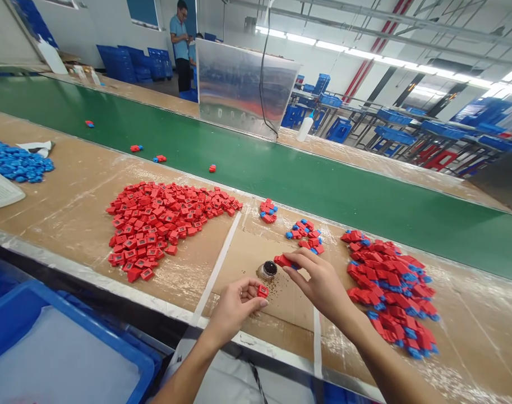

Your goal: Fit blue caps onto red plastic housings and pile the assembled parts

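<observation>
Held by us, centre of the frame: one red block (262, 291), pinched between thumb and curled fingers of the left hand (234, 306), a small dark window facing up; one red-and-blue piece (282, 261), pinched at its blue part by the right hand (318, 275), its red end just beside the jar (269, 269). The jar, one, has a dark top, contents or lid we cannot tell; it stands on cardboard (245, 247) among dark specks. Left of centre: one large heap (155, 224) of red blocks, no blue on those we can make out. Far left: one heap (15, 160) of blue parts. Right of the frame: one large pile (390, 292) of red-and-blue pieces. Above the hands: two small clusters (268, 211) (306, 235), likewise red and blue. On the green belt (344, 191), upper left to centre: four pieces, most showing both colours. By our judgement the work stands midway: the pile and clusters look joined, the heap of red blocks looks unjoined and plentiful, and the two held items are not yet one.
</observation>
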A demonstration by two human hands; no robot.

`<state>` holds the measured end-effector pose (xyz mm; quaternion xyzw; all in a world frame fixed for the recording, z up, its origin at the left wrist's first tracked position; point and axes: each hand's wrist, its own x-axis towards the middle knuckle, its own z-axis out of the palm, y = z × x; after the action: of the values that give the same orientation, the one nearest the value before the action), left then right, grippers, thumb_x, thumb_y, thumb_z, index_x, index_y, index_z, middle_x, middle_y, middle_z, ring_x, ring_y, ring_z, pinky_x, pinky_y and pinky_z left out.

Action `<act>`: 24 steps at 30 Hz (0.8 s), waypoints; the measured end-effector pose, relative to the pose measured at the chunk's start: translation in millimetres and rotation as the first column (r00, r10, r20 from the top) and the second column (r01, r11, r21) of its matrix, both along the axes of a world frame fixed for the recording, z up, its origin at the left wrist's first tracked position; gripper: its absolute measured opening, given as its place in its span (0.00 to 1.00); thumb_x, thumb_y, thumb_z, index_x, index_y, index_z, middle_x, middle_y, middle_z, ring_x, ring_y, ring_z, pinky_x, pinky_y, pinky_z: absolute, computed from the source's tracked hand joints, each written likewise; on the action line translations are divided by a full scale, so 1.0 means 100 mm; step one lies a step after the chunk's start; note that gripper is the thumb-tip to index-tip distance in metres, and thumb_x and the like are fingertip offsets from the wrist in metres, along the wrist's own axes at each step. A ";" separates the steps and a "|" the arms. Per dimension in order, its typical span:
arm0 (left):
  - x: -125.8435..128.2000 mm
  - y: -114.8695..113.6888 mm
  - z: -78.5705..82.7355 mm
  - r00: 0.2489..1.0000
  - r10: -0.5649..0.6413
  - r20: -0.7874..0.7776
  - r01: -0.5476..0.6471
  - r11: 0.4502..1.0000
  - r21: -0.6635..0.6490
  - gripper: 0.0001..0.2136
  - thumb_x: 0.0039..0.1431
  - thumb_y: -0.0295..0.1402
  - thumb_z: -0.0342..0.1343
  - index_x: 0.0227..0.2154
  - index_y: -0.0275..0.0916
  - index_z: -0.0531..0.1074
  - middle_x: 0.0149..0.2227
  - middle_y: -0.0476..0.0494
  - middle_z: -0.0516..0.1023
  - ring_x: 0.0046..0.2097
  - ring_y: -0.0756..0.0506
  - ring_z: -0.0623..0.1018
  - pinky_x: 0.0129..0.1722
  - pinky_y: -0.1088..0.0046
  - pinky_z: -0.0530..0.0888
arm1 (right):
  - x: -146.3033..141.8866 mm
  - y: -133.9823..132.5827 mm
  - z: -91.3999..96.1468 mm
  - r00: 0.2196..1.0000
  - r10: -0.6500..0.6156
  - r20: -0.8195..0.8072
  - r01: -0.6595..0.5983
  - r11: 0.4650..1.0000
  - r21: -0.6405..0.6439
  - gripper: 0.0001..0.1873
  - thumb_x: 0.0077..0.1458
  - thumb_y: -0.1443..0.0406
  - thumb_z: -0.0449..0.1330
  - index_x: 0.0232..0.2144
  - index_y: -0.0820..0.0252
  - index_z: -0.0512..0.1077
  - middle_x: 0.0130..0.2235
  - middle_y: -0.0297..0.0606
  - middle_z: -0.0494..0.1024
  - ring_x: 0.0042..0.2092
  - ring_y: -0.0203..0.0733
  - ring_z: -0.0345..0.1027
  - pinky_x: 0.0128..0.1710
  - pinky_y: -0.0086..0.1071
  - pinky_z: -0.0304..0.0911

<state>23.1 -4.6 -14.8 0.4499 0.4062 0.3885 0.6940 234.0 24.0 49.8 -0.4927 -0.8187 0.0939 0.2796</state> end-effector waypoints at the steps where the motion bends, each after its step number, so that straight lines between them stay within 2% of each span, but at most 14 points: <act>1: 0.00 0.00 0.00 1.000 0.000 0.001 0.000 1.000 0.002 0.12 0.49 0.34 0.65 0.37 0.36 0.74 0.26 0.52 0.71 0.28 0.51 0.71 0.26 0.77 0.72 | -0.01 -0.01 0.02 1.000 0.001 -0.004 -0.001 1.000 -0.006 0.11 0.64 0.61 0.54 0.44 0.58 0.73 0.40 0.43 0.77 0.41 0.45 0.73 0.40 0.37 0.69; 4: -0.01 0.00 -0.02 1.000 -0.006 -0.007 0.006 1.000 0.022 0.11 0.50 0.33 0.64 0.36 0.36 0.74 0.25 0.52 0.71 0.26 0.52 0.71 0.26 0.78 0.72 | -0.04 -0.10 0.08 0.999 -0.006 -0.046 0.004 0.999 -0.033 0.11 0.64 0.61 0.54 0.44 0.58 0.73 0.40 0.43 0.77 0.40 0.44 0.72 0.39 0.37 0.69; 7: -0.03 0.00 -0.02 0.999 -0.025 -0.031 0.025 0.999 0.020 0.11 0.49 0.33 0.64 0.36 0.36 0.75 0.24 0.52 0.72 0.25 0.51 0.72 0.26 0.77 0.71 | -0.09 -0.26 0.13 0.994 0.014 -0.107 -0.026 0.993 -0.116 0.11 0.64 0.61 0.55 0.46 0.57 0.72 0.39 0.42 0.77 0.37 0.42 0.72 0.38 0.34 0.69; 11: -0.04 -0.01 -0.01 0.998 -0.053 -0.037 0.053 0.999 0.003 0.10 0.50 0.32 0.64 0.36 0.36 0.76 0.25 0.51 0.74 0.27 0.50 0.73 0.28 0.76 0.72 | -0.16 -0.42 0.05 0.986 0.043 -0.159 -0.079 0.972 -0.222 0.12 0.64 0.62 0.55 0.47 0.56 0.72 0.39 0.41 0.77 0.39 0.42 0.73 0.39 0.33 0.68; 15: -0.05 -0.02 -0.01 0.997 -0.068 -0.035 0.068 0.998 0.008 0.08 0.51 0.31 0.63 0.35 0.36 0.76 0.26 0.50 0.74 0.28 0.50 0.73 0.29 0.76 0.72 | -0.20 -0.46 -0.07 0.987 0.029 -0.157 -0.065 0.971 -0.230 0.11 0.64 0.62 0.54 0.46 0.56 0.72 0.41 0.42 0.77 0.40 0.43 0.73 0.40 0.34 0.69; 24: -0.05 -0.02 0.03 0.996 -0.080 -0.044 0.079 0.997 -0.005 0.09 0.51 0.32 0.63 0.36 0.36 0.76 0.27 0.47 0.76 0.30 0.48 0.75 0.31 0.74 0.74 | -0.21 -0.45 -0.12 0.986 0.042 -0.161 -0.081 0.967 -0.243 0.10 0.64 0.63 0.54 0.45 0.56 0.72 0.39 0.41 0.77 0.38 0.42 0.73 0.37 0.32 0.69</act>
<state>18.1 -7.1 -11.8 0.4730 0.4039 0.3498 0.7005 212.6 -21.5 37.6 -0.4895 -0.7912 0.2423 0.2752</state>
